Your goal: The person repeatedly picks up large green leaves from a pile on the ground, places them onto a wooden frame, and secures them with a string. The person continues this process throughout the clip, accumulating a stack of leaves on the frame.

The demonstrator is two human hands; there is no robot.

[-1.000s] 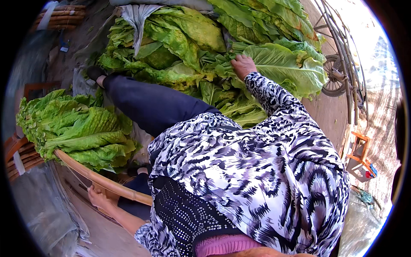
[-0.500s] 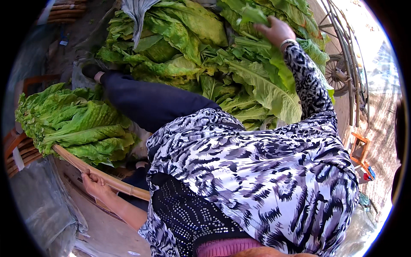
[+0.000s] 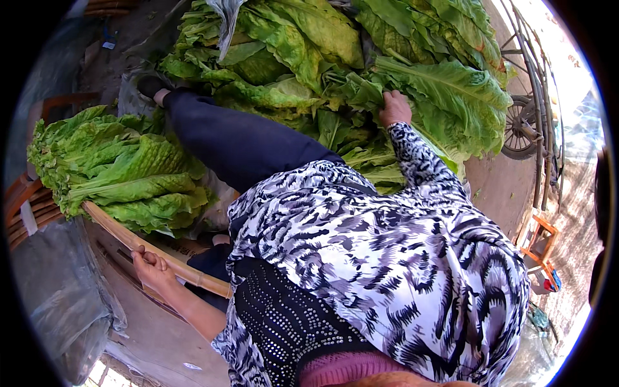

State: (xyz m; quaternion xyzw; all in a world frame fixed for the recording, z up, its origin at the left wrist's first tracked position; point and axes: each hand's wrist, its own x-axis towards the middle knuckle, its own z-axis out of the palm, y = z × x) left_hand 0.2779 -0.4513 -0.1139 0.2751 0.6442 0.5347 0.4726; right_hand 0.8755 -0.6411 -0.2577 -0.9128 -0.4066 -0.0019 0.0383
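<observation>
A big heap of large green tobacco leaves (image 3: 303,39), yellowing in places, spreads across the far side. My right hand (image 3: 394,108) is down among them, fingers curled around a leaf (image 3: 364,91) at the heap's near part; its fingertips are partly hidden. Just right of that hand lies a broad leaf (image 3: 451,90) with a pale midrib. On my left, a bamboo pole (image 3: 193,274) slants from my body to a thick bunch of leaves (image 3: 122,174). My left hand (image 3: 153,267) is closed against the pole's near edge; what its fingers pinch is too small to make out.
My dark-trousered leg (image 3: 232,132) stretches between bunch and heap. A spoked wheel (image 3: 520,128) and bent poles stand at the right, with a small orange wooden frame (image 3: 540,238) nearer. Clear plastic sheeting (image 3: 58,297) covers the near left, below wooden slats (image 3: 31,216).
My right hand has come nearer and left, down from the far part of the heap, with a leaf. The broad leaf now lies outstretched to its right. My left hand stays by the pole.
</observation>
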